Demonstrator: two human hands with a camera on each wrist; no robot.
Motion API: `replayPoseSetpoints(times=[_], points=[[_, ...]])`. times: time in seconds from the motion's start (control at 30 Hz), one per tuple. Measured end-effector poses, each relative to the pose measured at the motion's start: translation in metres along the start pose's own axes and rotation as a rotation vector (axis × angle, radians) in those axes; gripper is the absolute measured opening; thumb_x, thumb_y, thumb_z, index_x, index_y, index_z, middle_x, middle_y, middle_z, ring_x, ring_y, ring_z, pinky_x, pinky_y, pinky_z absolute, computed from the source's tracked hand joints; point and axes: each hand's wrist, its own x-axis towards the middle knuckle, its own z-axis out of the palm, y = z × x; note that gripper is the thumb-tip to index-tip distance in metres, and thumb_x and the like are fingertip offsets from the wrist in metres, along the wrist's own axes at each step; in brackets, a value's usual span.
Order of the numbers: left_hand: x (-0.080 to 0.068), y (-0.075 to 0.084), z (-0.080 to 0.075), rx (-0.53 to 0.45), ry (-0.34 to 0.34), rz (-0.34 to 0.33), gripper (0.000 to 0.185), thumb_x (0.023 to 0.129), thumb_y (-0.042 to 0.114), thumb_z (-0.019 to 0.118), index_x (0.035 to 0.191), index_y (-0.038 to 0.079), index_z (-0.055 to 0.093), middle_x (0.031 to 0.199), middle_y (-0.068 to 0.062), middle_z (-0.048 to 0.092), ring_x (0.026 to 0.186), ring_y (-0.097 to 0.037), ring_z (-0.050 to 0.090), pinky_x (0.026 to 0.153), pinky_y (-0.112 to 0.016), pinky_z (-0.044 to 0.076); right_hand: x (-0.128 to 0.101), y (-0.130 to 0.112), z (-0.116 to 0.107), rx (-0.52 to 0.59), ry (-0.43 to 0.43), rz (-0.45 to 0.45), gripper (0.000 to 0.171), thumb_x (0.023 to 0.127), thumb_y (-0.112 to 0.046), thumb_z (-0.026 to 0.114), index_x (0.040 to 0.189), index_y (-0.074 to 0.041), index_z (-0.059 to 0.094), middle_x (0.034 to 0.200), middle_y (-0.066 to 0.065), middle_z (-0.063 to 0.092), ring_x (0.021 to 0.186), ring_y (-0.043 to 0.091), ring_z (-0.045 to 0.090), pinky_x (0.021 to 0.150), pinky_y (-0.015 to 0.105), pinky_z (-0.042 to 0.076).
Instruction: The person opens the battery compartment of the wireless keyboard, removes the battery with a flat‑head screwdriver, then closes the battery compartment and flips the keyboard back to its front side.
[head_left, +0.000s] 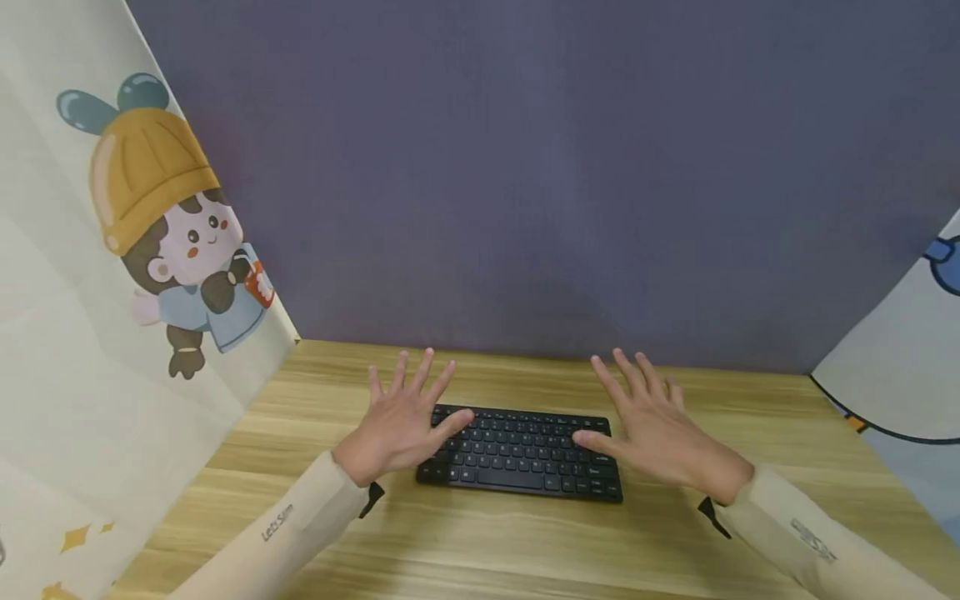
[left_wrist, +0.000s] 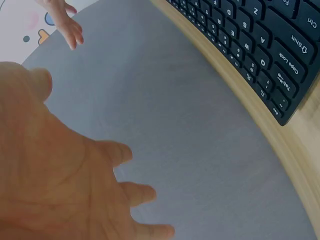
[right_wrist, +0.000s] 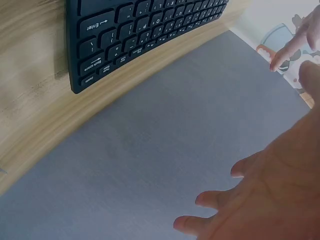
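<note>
Keyboard (head_left: 521, 454) lies flat on the desk (head_left: 525, 542), lower centre of the head view, square to the grey wall (head_left: 525, 167). Left hand (head_left: 402, 421) and right hand (head_left: 651, 425) hover at its 2 ends, fingers spread wide, holding nothing. Thumbs reach over the outer keys; contact unclear. Judging by this, no typing underway yet; all of it remains.
</note>
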Motion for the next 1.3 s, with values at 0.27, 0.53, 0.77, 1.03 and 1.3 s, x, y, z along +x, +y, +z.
replayPoseSetpoints(times=[0.27,0.53,0.77,1.03,1.3], points=[[0.001,-0.004,0.004,-0.018,-0.004,0.02,0.078,0.099,0.066,0.038,0.159,0.018,0.025,0.164,-0.016,0.01,0.148,-0.048,0.003,0.108,-0.075,-0.005,0.005,0.0,0.009,0.011,0.011,-0.019,0.108,0.086,-0.072,0.059,0.162,-0.014,0.009,0.162,0.026,0.008,0.145,0.053,0.005,0.102,0.08,0.008],[0.002,-0.011,0.014,-0.036,-0.022,0.019,0.079,0.099,0.066,0.037,0.16,0.02,0.019,0.165,-0.015,0.01,0.148,-0.048,0.0,0.109,-0.074,-0.005,0.009,-0.002,0.021,0.016,0.004,-0.024,0.107,0.086,-0.074,0.057,0.161,-0.013,0.013,0.162,0.025,0.011,0.145,0.052,0.007,0.103,0.079,0.009],[0.003,-0.014,0.02,-0.037,-0.015,0.025,0.078,0.1,0.064,0.039,0.16,0.018,0.021,0.164,-0.015,0.014,0.148,-0.048,0.002,0.109,-0.075,0.0,0.013,-0.004,0.03,0.019,-0.014,-0.043,0.107,0.085,-0.078,0.052,0.161,-0.014,0.012,0.163,0.022,0.01,0.147,0.05,0.007,0.107,0.076,0.008],[0.003,-0.019,0.024,-0.033,-0.027,0.041,0.077,0.1,0.056,0.048,0.16,0.014,0.024,0.158,-0.02,0.029,0.141,-0.05,0.025,0.106,-0.073,0.022,0.02,-0.008,0.041,0.122,-0.047,-0.092,0.107,0.083,-0.072,0.063,0.161,-0.017,0.015,0.162,0.022,0.013,0.146,0.05,0.012,0.105,0.077,0.014],[0.008,-0.036,0.037,-0.208,-0.165,0.098,0.075,0.101,0.044,0.056,0.159,0.009,0.024,0.159,-0.018,0.027,0.146,-0.047,0.019,0.11,-0.072,0.015,0.029,-0.009,0.059,0.159,-0.103,-0.144,0.109,0.078,-0.067,0.072,0.159,-0.016,0.021,0.162,0.023,0.015,0.146,0.05,0.013,0.105,0.077,0.015]])
